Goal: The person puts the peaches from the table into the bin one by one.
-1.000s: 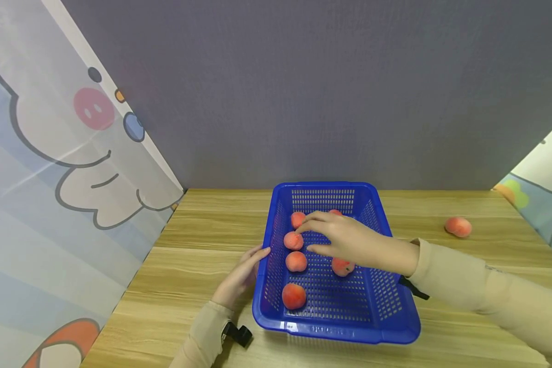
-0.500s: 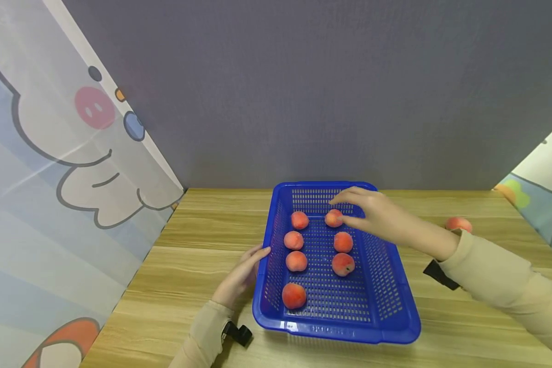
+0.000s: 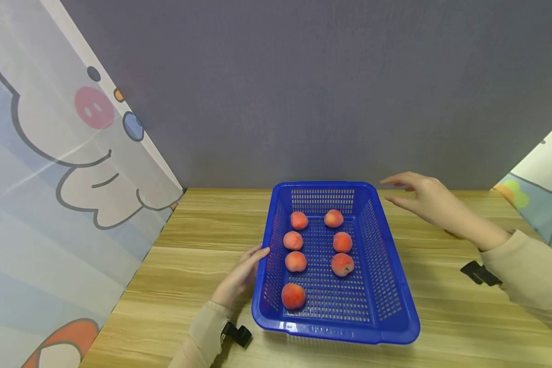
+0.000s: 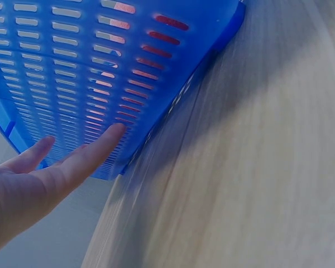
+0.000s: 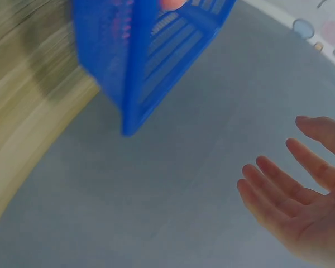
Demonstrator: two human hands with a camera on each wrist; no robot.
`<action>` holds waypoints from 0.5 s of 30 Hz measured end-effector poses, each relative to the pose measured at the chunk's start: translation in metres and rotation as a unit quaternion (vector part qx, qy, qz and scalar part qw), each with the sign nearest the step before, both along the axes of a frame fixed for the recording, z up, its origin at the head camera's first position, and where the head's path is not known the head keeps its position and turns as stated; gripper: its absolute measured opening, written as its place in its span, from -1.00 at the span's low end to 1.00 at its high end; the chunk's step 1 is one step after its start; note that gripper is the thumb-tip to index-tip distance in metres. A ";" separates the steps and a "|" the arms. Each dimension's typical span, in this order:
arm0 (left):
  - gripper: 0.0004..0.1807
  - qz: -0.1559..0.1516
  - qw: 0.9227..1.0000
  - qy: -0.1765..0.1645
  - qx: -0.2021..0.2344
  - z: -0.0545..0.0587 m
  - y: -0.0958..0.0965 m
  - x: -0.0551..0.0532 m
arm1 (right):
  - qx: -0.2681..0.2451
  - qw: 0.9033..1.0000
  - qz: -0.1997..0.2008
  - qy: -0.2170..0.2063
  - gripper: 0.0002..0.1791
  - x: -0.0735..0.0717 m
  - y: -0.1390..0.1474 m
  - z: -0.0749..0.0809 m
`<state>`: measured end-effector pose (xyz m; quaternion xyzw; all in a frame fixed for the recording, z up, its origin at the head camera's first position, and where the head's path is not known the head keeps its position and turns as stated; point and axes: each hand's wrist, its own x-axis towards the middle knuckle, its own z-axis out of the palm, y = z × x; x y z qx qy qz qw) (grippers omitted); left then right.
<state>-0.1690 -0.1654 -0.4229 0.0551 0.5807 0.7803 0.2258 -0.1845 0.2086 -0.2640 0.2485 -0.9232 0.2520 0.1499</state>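
A blue plastic basket [image 3: 336, 335] with slotted walls stands on the table. Several peaches lie inside in two columns; the nearest peach [image 3: 293, 296] is at the lower left, and another peach [image 3: 342, 265] sits in the right column. My left hand [image 3: 241, 273] rests against the basket's left side, one fingertip on the rim. The left wrist view shows its straight fingers [image 4: 81, 162] along the outer wall. Beyond the basket's far right corner, my right hand [image 3: 425, 199] is in the air, holding nothing. Its fingers are spread and slightly bent in the right wrist view.
The wooden table [image 3: 202, 225] extends on both sides of the basket. A grey panel [image 3: 326, 92] rises at its back edge. Cartoon-printed sheets [image 3: 37, 153] hang at the left and right. The right forearm covers the spot where a loose peach lay.
My right hand has moved from over the basket to the right, past its rim, uncovering the peaches in the right column. The left hand and basket have stayed put.
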 end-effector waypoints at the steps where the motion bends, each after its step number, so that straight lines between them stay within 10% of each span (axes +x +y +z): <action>1: -0.47 0.000 1.000 0.000 0.001 0.000 0.000 0.000 | -0.003 1.000 -0.008 -0.005 -0.69 -0.001 0.004 -0.001; 15: -0.47 0.004 1.000 -0.002 0.005 0.000 0.000 0.000 | 0.018 0.999 -0.046 -0.023 -0.70 -0.020 0.053 -0.023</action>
